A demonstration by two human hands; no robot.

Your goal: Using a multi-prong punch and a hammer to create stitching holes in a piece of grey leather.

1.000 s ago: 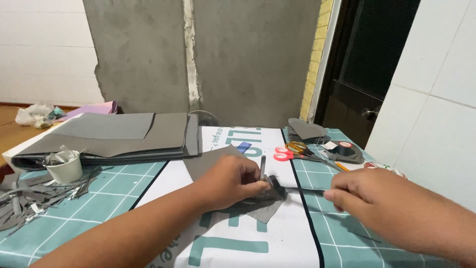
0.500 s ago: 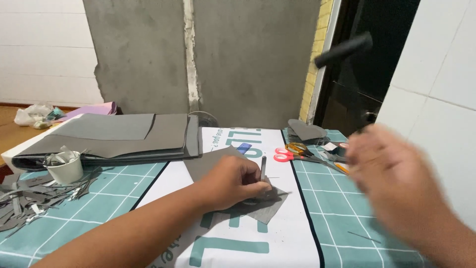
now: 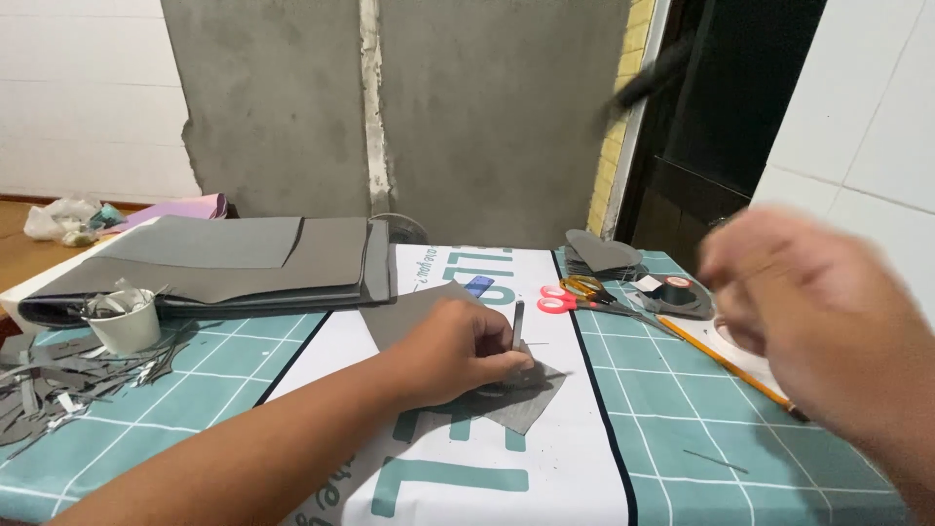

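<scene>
Grey sheet (image 3: 526, 401) lies flat on the white banner (image 3: 458, 487), pinned under my left hand (image 3: 467, 349). That hand's fingers pinch a thin metal punch (image 3: 517, 326) upright on the sheet. My right hand (image 3: 818, 302) is raised at the right, blurred, gripping a dark hammer (image 3: 654, 78) that shows far up by the doorway. Red scissors (image 3: 565, 297) and a pencil (image 3: 726, 365) lie right of the banner. A cup (image 3: 125, 326) of scraps stands far left, near stacked grey sheets (image 3: 243, 263).
</scene>
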